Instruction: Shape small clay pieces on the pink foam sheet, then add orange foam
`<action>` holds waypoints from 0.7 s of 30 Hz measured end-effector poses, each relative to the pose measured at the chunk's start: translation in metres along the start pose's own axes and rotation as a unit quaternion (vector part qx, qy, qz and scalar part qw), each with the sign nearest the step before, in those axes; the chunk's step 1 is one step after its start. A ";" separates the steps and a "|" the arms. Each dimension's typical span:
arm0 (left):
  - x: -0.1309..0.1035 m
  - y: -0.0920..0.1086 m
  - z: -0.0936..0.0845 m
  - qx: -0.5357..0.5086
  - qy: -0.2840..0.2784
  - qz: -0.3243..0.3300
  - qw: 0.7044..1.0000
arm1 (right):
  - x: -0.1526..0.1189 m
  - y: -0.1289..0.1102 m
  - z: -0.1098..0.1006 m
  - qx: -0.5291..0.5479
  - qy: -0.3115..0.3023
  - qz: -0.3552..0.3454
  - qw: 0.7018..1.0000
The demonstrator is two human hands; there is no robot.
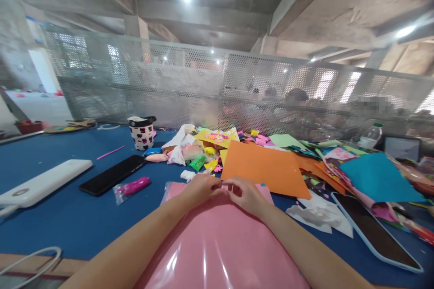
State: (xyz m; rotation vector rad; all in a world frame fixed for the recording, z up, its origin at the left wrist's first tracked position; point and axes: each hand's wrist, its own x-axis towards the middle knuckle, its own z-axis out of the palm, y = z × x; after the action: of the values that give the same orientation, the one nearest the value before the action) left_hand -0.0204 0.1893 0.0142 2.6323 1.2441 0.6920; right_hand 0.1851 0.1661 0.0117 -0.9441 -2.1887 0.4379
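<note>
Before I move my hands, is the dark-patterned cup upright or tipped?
Upright: the cup stands with its black rim at the top and its lower end down on the blue tabletop.

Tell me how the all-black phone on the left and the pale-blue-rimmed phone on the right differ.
The all-black phone shows no pale rim; the pale-blue-rimmed phone has a light edge around its dark face. The black one's far end slants right, the rimmed one's slants left. Both lie flat on the blue tabletop, dark side up.
</note>
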 end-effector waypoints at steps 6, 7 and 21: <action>-0.001 0.008 -0.002 -0.027 -0.017 0.016 0.999 | -0.001 0.001 -0.001 -0.002 0.014 0.011 1.000; -0.001 0.009 -0.002 -0.033 -0.021 0.021 0.999 | -0.001 0.001 -0.001 -0.002 0.018 0.011 1.000; -0.002 0.001 -0.014 -0.033 -0.012 0.016 0.999 | 0.000 -0.003 -0.003 0.086 0.055 0.081 0.991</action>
State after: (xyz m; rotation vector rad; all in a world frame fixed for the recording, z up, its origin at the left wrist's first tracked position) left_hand -0.0273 0.1860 0.0267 2.6038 1.1552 0.6912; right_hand 0.1856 0.1645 0.0151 -1.0289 -1.9491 0.6268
